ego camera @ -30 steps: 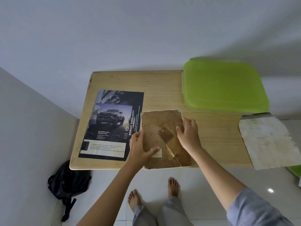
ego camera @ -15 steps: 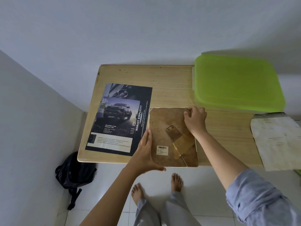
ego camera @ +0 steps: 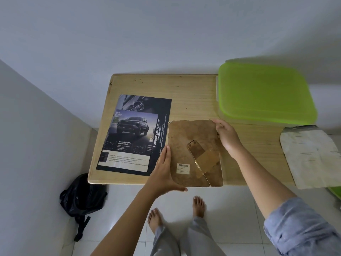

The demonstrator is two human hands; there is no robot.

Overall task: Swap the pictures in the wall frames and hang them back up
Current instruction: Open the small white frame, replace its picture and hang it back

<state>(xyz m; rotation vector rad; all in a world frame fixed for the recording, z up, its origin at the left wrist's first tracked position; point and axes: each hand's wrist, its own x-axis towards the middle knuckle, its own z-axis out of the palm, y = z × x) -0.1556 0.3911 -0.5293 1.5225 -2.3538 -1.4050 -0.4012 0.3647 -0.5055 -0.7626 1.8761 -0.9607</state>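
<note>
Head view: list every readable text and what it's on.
"ROBUST SIMPLICITY": poster, running up its right side.
"N &" and "ILITY": poster, cut-off heading above the truck.
Poster small print: too small to read.
Sticker on the back of the frame: barcode and print, too small to read.
Paper at right: blurred, unreadable.
</note>
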